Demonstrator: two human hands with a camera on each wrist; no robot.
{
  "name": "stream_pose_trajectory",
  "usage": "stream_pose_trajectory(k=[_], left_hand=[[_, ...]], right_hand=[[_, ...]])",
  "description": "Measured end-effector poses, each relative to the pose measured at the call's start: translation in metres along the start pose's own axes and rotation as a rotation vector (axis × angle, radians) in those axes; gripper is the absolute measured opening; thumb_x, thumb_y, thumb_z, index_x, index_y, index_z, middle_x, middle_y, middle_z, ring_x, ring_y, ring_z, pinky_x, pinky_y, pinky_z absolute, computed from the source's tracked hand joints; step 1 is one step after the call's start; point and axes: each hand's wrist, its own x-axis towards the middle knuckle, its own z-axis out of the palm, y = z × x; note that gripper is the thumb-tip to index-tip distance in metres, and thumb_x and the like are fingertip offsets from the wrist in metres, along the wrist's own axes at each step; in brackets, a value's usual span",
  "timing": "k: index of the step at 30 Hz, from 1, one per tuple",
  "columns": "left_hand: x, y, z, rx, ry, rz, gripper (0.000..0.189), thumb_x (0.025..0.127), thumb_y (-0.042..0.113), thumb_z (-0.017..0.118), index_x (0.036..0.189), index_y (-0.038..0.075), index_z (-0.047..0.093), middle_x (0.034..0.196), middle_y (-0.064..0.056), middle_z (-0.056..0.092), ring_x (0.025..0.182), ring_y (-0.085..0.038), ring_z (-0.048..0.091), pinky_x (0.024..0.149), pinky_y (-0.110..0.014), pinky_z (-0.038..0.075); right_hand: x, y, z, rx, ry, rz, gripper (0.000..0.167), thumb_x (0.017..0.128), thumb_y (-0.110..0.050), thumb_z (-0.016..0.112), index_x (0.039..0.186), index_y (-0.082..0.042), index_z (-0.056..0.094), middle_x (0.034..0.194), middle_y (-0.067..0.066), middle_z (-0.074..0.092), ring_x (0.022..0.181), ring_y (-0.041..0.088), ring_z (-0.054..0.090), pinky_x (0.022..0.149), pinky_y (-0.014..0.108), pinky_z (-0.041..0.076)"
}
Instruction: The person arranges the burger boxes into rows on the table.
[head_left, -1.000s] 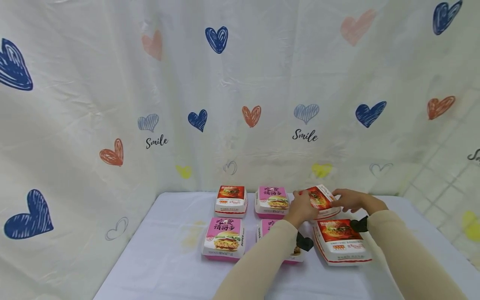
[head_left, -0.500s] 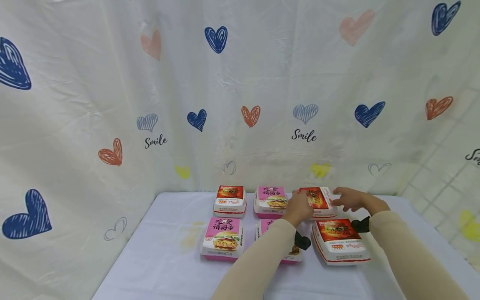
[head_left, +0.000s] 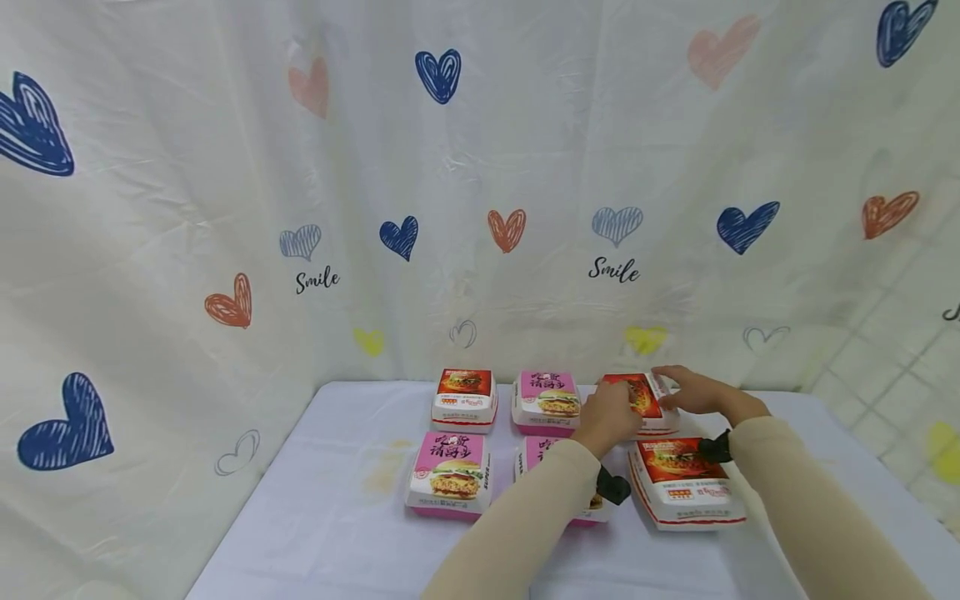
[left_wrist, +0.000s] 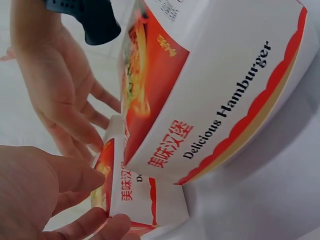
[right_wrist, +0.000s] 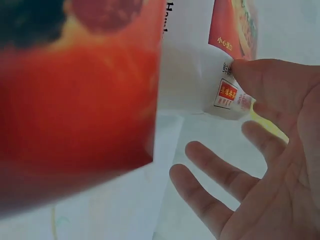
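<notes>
In the head view, a red-and-white burger box [head_left: 643,400] lies flat at the back right of the table. My left hand [head_left: 609,415] holds its left side; in the left wrist view the thumb lies on the printed top and fingers [left_wrist: 116,227] along the side. At the box's right side is my right hand [head_left: 701,392]. The right wrist view shows the right thumb [right_wrist: 250,72] touching the box, the other fingers spread and straight. A second red burger box [head_left: 686,492] sits in front, large in the left wrist view.
Another red burger box [head_left: 463,404] stands at the back left. Pink burger boxes stand at back middle [head_left: 546,400], front left [head_left: 450,475] and front middle [head_left: 534,450], the last partly behind my left sleeve. A heart-printed curtain [head_left: 480,167] hangs behind the table [head_left: 322,500].
The back right box was tilted a second ago and now lies flat, squared with its row. My right hand has come closer onto its right edge. The other boxes stay put.
</notes>
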Motion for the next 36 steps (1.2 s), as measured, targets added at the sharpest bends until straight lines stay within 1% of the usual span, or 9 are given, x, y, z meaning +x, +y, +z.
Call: stream_pose_trajectory(k=[4,6,9,16,22,26,30,34,36], left_hand=[[0.001,-0.002,0.004,-0.021,-0.001,0.002,0.023,0.085,0.034,0.080,0.105,0.026,0.073,0.108,0.007,0.063,0.089,-0.012,0.060,0.077,-0.032,0.054],[0.000,-0.004,0.004,-0.042,0.001,0.001,0.022,0.085,0.033,0.081,0.104,0.025,0.072,0.109,0.005,0.061,0.088,-0.013,0.059,0.078,-0.032,0.054],[-0.001,-0.005,0.002,-0.045,0.011,0.008,0.022,0.084,0.032,0.081,0.103,0.024,0.071,0.109,0.004,0.060,0.087,-0.014,0.057,0.079,-0.032,0.053],[0.000,-0.009,0.000,-0.052,0.023,0.010,0.031,0.085,0.031,0.080,0.114,0.025,0.071,0.110,0.001,0.056,0.090,-0.015,0.055,0.081,-0.033,0.053],[0.002,-0.013,0.002,-0.036,0.028,0.019,0.026,0.088,0.036,0.077,0.107,0.020,0.072,0.112,-0.002,0.053,0.092,-0.017,0.056,0.078,-0.032,0.054],[0.001,-0.011,0.001,-0.027,0.011,0.008,0.029,0.090,0.040,0.075,0.109,0.019,0.071,0.116,-0.001,0.052,0.094,-0.017,0.056,0.079,-0.032,0.054],[0.000,-0.010,0.000,-0.044,-0.010,-0.008,0.031,0.090,0.040,0.075,0.113,0.019,0.070,0.121,-0.002,0.051,0.095,-0.017,0.057,0.080,-0.032,0.053],[0.000,-0.009,0.002,-0.059,-0.023,-0.034,0.037,0.088,0.039,0.076,0.119,0.020,0.069,0.123,-0.002,0.050,0.094,-0.017,0.058,0.081,-0.033,0.054],[0.002,-0.009,0.004,-0.063,-0.027,-0.047,0.041,0.088,0.039,0.077,0.123,0.021,0.068,0.127,-0.003,0.050,0.093,-0.017,0.059,0.081,-0.033,0.055]], right_hand=[[0.001,0.000,0.001,0.010,-0.008,0.015,0.073,0.096,-0.016,0.064,0.154,0.010,0.027,0.154,0.043,0.020,0.142,0.064,0.019,0.113,0.074,0.025],[0.001,0.001,0.001,0.012,-0.005,0.022,0.074,0.096,-0.017,0.065,0.154,0.010,0.027,0.154,0.043,0.021,0.142,0.064,0.019,0.113,0.074,0.026],[0.001,0.003,0.000,-0.002,0.003,0.013,0.076,0.095,-0.018,0.066,0.152,0.013,0.027,0.151,0.045,0.023,0.140,0.065,0.022,0.111,0.074,0.029],[-0.001,0.010,-0.002,-0.012,-0.004,0.012,0.079,0.095,-0.021,0.068,0.151,0.016,0.027,0.147,0.046,0.029,0.136,0.064,0.030,0.107,0.073,0.035],[-0.004,0.014,-0.003,-0.004,-0.031,-0.001,0.075,0.097,-0.024,0.069,0.146,0.018,0.032,0.146,0.047,0.032,0.132,0.062,0.037,0.101,0.070,0.043],[-0.006,0.013,-0.006,0.045,-0.074,0.018,0.071,0.099,-0.024,0.066,0.144,0.018,0.033,0.144,0.047,0.035,0.124,0.060,0.048,0.092,0.068,0.050],[-0.006,0.012,-0.007,0.065,-0.112,0.039,0.068,0.101,-0.026,0.064,0.144,0.017,0.033,0.140,0.047,0.039,0.115,0.060,0.057,0.088,0.066,0.053],[-0.006,0.015,-0.007,0.057,-0.120,0.047,0.066,0.103,-0.026,0.061,0.143,0.018,0.034,0.136,0.047,0.045,0.109,0.056,0.061,0.085,0.063,0.054],[-0.006,0.016,-0.007,0.062,-0.120,0.052,0.063,0.103,-0.025,0.061,0.142,0.017,0.034,0.135,0.045,0.048,0.108,0.054,0.062,0.085,0.063,0.054]])
